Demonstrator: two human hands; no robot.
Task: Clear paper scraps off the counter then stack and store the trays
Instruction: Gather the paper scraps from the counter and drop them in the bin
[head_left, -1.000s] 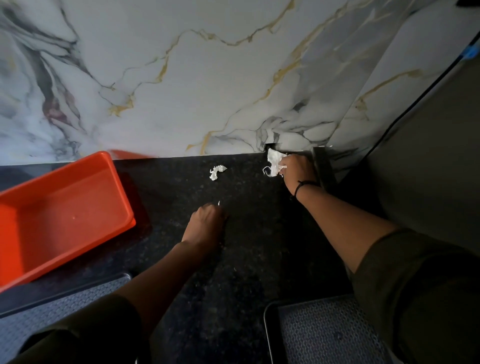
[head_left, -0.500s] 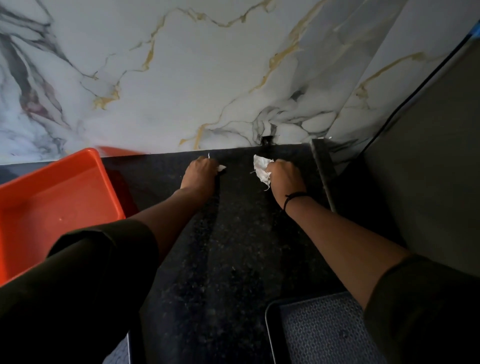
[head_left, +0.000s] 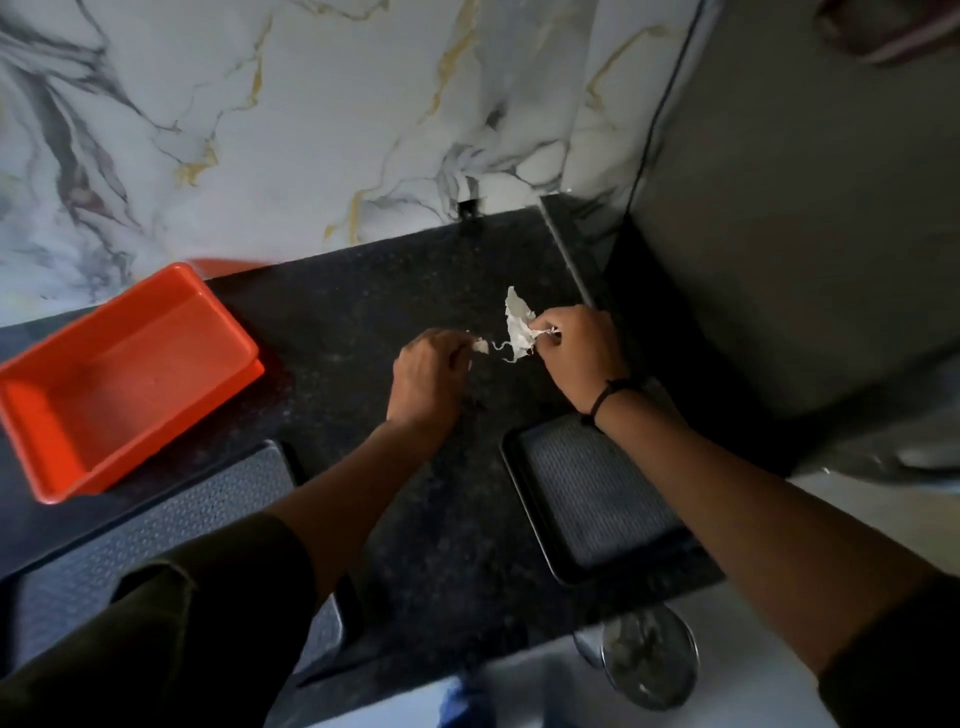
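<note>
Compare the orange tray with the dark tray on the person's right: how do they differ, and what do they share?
The orange tray is bright, smooth and deep-walled; the dark tray is shallow with a textured base. The orange tray sits near the wall, the dark tray by the counter's front edge. Both are rectangular and hold nothing visible.

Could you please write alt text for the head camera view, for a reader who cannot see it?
Over a dark speckled counter, the right hand pinches a large crumpled paper scrap and the left hand a small paper scrap. An empty orange tray sits left, with dark textured trays near the front edge.
</note>
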